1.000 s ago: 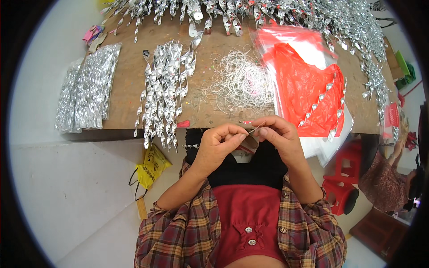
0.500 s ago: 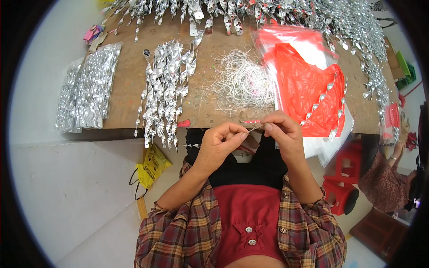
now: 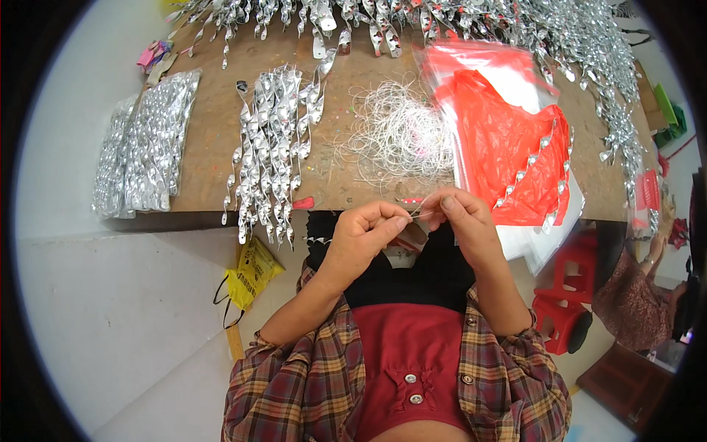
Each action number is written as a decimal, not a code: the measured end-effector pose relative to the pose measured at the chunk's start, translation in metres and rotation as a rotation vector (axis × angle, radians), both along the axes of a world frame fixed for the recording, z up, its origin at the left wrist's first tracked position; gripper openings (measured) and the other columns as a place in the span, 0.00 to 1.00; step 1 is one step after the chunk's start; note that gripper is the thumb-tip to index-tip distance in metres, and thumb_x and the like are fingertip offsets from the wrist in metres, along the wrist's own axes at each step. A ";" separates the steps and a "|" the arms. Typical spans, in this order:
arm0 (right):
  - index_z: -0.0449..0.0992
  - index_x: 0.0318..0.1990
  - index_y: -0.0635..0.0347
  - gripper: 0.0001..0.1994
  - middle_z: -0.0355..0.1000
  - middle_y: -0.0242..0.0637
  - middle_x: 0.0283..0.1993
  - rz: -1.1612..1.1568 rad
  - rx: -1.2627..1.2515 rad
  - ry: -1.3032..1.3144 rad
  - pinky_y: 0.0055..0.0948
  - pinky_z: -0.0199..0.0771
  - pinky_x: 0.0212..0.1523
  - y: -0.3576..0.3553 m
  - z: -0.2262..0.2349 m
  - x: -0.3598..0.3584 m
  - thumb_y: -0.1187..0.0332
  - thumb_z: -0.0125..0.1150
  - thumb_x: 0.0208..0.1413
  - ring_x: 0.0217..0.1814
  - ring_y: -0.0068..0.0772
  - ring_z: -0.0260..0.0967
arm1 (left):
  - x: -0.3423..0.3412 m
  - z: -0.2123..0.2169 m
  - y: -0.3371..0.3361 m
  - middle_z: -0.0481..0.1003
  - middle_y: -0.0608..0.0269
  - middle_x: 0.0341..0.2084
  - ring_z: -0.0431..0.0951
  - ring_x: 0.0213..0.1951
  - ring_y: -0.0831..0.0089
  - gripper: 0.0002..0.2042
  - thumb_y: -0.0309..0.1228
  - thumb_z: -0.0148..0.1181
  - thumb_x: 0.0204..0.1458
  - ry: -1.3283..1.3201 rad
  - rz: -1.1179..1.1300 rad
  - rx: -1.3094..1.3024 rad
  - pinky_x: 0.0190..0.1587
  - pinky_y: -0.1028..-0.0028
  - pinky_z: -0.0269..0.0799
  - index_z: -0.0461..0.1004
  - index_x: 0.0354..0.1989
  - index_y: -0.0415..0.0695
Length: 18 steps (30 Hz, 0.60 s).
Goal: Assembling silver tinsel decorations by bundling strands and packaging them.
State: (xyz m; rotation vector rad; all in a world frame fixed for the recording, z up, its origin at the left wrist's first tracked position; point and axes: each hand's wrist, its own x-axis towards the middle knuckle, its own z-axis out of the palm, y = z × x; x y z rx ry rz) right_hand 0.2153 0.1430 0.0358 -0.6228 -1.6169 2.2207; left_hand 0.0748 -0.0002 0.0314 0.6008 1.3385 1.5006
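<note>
My left hand [image 3: 372, 234] is closed, pinching a thin pale string [image 3: 417, 216] just off the table's near edge. Close beside it, my right hand [image 3: 465, 221] is closed too, its fingers curled around the other part of the same string. A loop of the string stands up between the two hands. Beyond them on the table lies a tangled heap of white string [image 3: 403, 132]. A row of silver twisted spiral strips [image 3: 272, 147] lies to the left, its ends hanging over the table edge.
Clear bags of silver spirals [image 3: 158, 144] lie at the table's left. A red plastic bag [image 3: 508, 147] with two spirals rests on clear bags at right. Many spirals [image 3: 456, 18] are heaped along the far side. Red stools [image 3: 563, 317] and another person [image 3: 637, 295] are at right.
My right hand has turned and its fingers have shifted, lifting the thumb. The string between my hands now forms a small loop. My left hand has barely moved.
</note>
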 end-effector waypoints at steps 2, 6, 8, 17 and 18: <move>0.73 0.40 0.66 0.10 0.73 0.35 0.34 0.018 -0.013 -0.006 0.20 0.67 0.38 -0.001 0.001 0.000 0.67 0.54 0.57 0.33 0.22 0.67 | -0.001 0.000 0.001 0.68 0.76 0.16 0.62 0.18 0.91 0.07 0.31 0.57 0.53 -0.009 0.010 0.000 0.20 0.88 0.54 0.76 0.35 0.41; 0.73 0.40 0.66 0.10 0.73 0.34 0.35 0.003 -0.024 -0.047 0.20 0.67 0.39 -0.007 0.006 -0.001 0.67 0.55 0.57 0.35 0.21 0.68 | 0.001 0.003 0.001 0.67 0.76 0.15 0.62 0.18 0.91 0.07 0.31 0.57 0.53 -0.052 0.022 0.033 0.19 0.89 0.54 0.75 0.35 0.42; 0.73 0.40 0.65 0.09 0.73 0.34 0.34 0.007 0.008 -0.057 0.19 0.67 0.38 -0.008 0.004 -0.001 0.68 0.55 0.56 0.35 0.20 0.67 | 0.002 0.003 0.001 0.67 0.76 0.15 0.62 0.18 0.91 0.07 0.31 0.57 0.53 -0.041 0.028 0.034 0.19 0.89 0.54 0.75 0.35 0.41; 0.71 0.35 0.64 0.04 0.68 0.29 0.30 -0.181 0.199 -0.005 0.17 0.63 0.34 -0.001 0.009 0.002 0.73 0.53 0.56 0.31 0.16 0.61 | -0.004 0.009 -0.004 0.72 0.71 0.21 0.67 0.21 0.87 0.06 0.27 0.56 0.53 0.086 -0.046 0.014 0.23 0.87 0.60 0.75 0.37 0.39; 0.71 0.35 0.63 0.04 0.68 0.29 0.30 -0.209 0.213 0.022 0.17 0.62 0.34 0.001 0.009 0.002 0.73 0.53 0.56 0.30 0.16 0.61 | -0.005 0.008 -0.004 0.73 0.69 0.23 0.68 0.23 0.86 0.07 0.27 0.56 0.53 0.087 -0.040 0.027 0.24 0.86 0.62 0.75 0.38 0.39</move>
